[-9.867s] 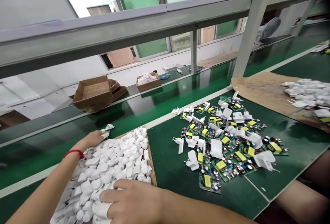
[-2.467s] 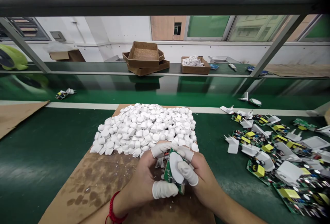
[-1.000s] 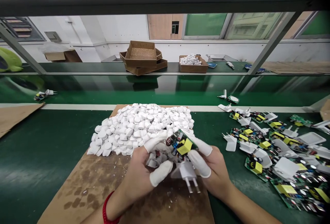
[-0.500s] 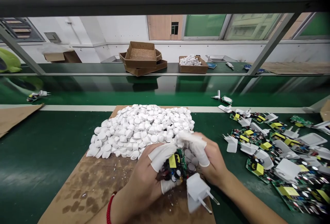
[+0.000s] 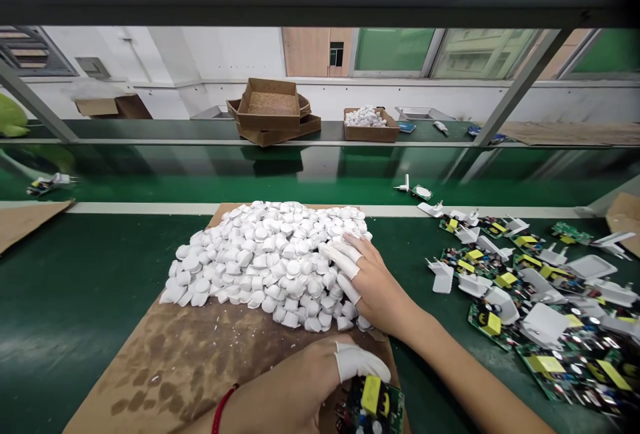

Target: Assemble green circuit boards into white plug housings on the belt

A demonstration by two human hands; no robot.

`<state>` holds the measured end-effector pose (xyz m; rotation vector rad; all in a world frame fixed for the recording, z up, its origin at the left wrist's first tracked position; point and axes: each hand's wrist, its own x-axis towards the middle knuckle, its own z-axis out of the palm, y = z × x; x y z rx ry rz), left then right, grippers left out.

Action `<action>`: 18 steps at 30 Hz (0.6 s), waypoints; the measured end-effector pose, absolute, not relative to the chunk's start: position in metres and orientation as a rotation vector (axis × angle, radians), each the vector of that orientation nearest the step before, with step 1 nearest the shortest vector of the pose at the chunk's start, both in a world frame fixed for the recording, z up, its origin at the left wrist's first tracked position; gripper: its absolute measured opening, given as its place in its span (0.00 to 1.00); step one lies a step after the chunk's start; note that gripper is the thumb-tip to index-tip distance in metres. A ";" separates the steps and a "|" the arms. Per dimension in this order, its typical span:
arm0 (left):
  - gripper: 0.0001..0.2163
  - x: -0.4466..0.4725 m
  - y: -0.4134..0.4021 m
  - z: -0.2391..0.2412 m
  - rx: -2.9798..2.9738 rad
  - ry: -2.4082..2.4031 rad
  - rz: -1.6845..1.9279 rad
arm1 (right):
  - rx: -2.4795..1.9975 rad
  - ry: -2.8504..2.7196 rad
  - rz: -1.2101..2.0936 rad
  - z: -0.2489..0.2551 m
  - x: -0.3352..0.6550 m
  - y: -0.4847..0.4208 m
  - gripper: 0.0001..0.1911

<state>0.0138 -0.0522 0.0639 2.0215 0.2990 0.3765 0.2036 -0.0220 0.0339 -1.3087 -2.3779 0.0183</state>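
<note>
Right hand (image 5: 373, 284), now off the circuit board (image 5: 374, 405) that the left hand (image 5: 295, 394) clamps, spreads its fingers on the white caps (image 5: 265, 257), none pinched yet.

No legible text, brand, number or sign. The yellow block on the near board (image 5: 391, 409) shows no readable mark. Those on the boards at right (image 5: 476, 317) bear dark marks, too small to read.
</note>
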 end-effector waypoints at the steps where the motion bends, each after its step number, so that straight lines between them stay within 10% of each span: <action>1: 0.23 0.013 -0.052 0.065 2.001 0.305 0.388 | -1.290 -2.333 0.002 0.034 0.203 -0.022 0.30; 18: 0.24 0.012 -0.048 0.072 2.023 0.605 0.499 | -1.377 -2.171 -0.110 0.043 0.217 -0.024 0.13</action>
